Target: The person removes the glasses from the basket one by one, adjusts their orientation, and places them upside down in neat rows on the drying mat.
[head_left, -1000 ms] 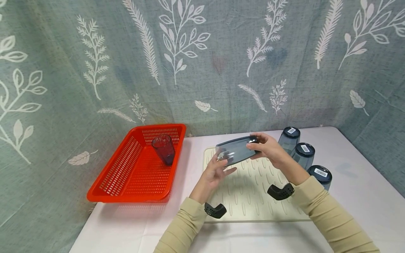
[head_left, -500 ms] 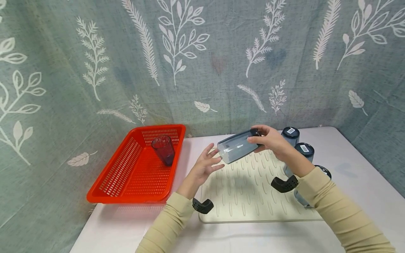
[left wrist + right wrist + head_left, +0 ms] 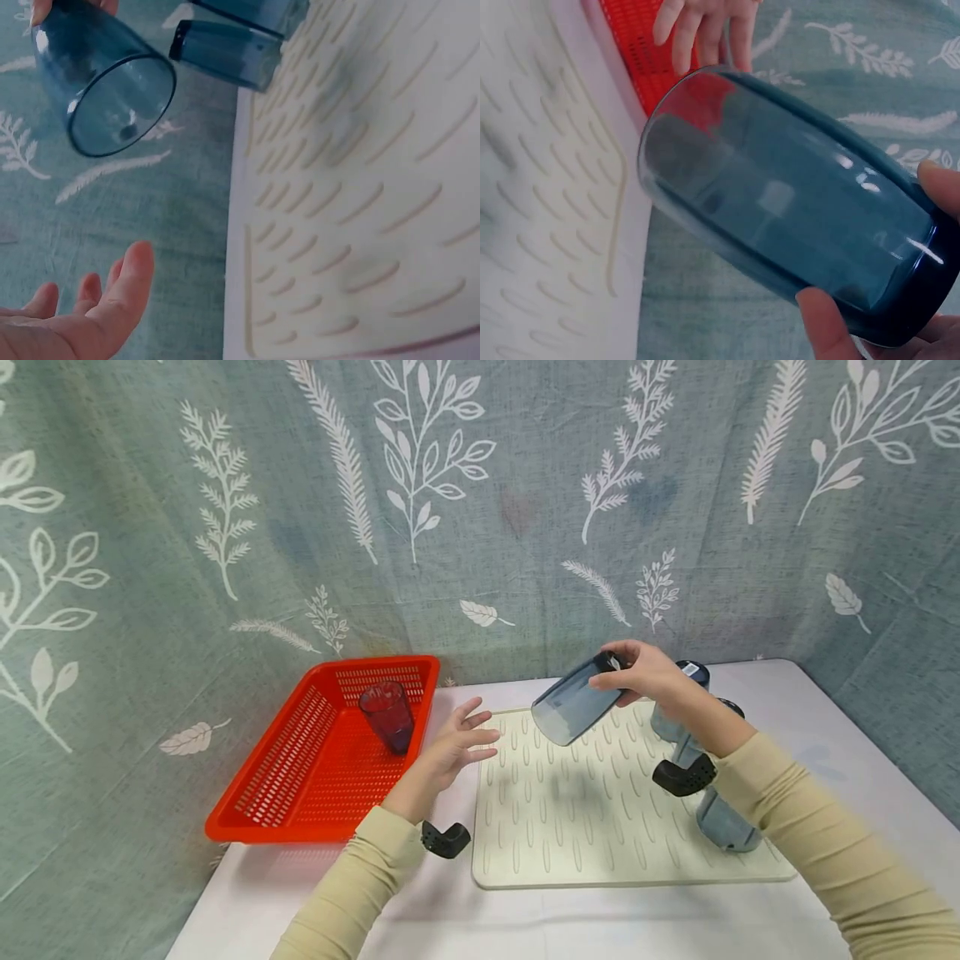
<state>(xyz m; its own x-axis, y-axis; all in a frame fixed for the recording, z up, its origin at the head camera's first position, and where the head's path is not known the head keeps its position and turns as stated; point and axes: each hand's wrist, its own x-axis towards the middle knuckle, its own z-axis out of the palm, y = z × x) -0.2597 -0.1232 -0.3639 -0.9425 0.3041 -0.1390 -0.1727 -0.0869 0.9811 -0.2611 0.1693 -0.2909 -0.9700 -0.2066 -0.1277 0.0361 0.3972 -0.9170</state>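
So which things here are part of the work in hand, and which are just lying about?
In use: translucent blue-grey plastic tumbler, gripped at its base by the right hand; left hand, fingers spread, holding nothing; cream ridged drying mat; upturned blue tumblers on it.
Lying about: red slotted plastic basket; dark purple cup inside it; leaf-print curtain.

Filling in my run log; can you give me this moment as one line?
right hand: holds blue cup tilted above mat | left hand: open, empty, beside red basket

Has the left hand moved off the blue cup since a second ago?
Yes. The left hand has let go of the blue cup and drawn left, off the drying mat, toward the red basket.
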